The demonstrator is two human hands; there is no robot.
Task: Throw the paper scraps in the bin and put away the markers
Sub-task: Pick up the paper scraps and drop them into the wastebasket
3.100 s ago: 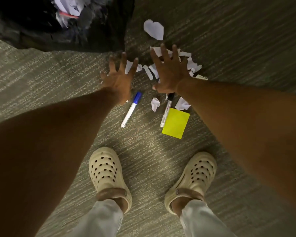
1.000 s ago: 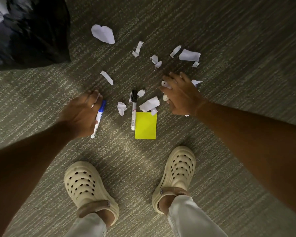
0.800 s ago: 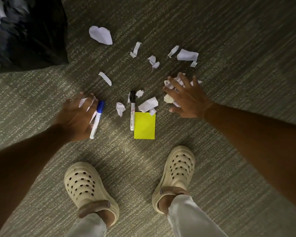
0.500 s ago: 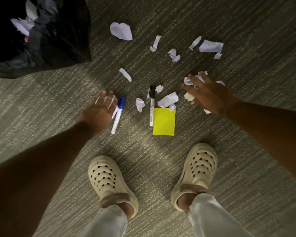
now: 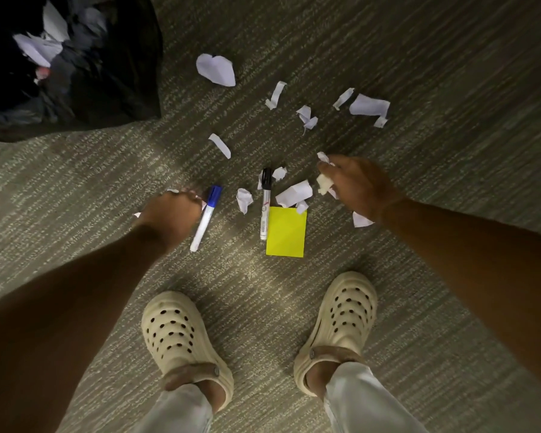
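While both hands [image 5: 356,185] clutch scraps [image 5: 324,182], two markers [image 5: 265,204] lie between.

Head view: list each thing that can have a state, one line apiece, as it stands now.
Left hand: closed on paper scraps.
Right hand: closed on paper scraps.
Blue marker: capped, lying on carpet.
Black marker: capped, lying beside the sticky note pad.
Yellow sticky note pad: flat on carpet.
Bin bag: open, paper inside.
Loose scraps: scattered on carpet.

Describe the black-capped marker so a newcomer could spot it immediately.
Find the yellow sticky pad on the carpet ahead of the shoes. The black-capped marker lies along its left edge, cap pointing away. The other marker, further left, has a blue cap.
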